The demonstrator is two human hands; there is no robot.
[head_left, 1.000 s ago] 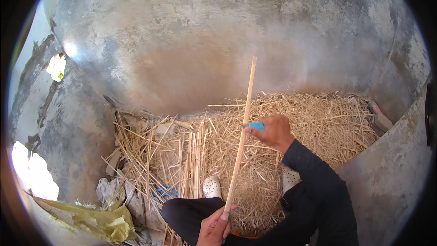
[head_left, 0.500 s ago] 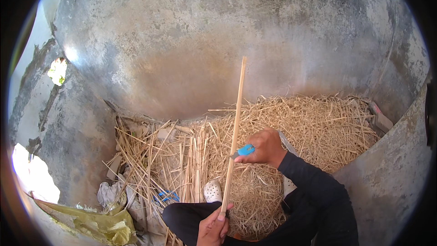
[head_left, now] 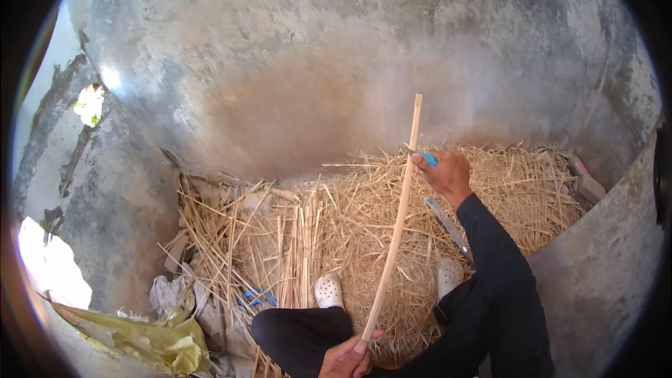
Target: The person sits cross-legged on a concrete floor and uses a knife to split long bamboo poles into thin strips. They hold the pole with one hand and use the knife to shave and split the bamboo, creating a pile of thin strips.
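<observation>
The strip (head_left: 397,238) I hold is pale yellow-tan; my tool (head_left: 428,159) has a bright blue handle. My sleeve (head_left: 493,238) and trousers (head_left: 297,336) are black, my cream shoes (head_left: 327,290) dark-dotted, the shavings (head_left: 518,189) golden-tan, the wall (head_left: 350,42) mottled grey and brown.

Bright, ragged holes (head_left: 54,266) pierce the left of the blotchy grey walls (head_left: 336,63)

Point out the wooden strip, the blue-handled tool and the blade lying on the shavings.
Wooden strip (head_left: 398,231), head view: middle of its length.
Blue-handled tool (head_left: 428,159), head view: its exposed blue handle.
Blade (head_left: 442,216), head view: its flat grey face.
</observation>
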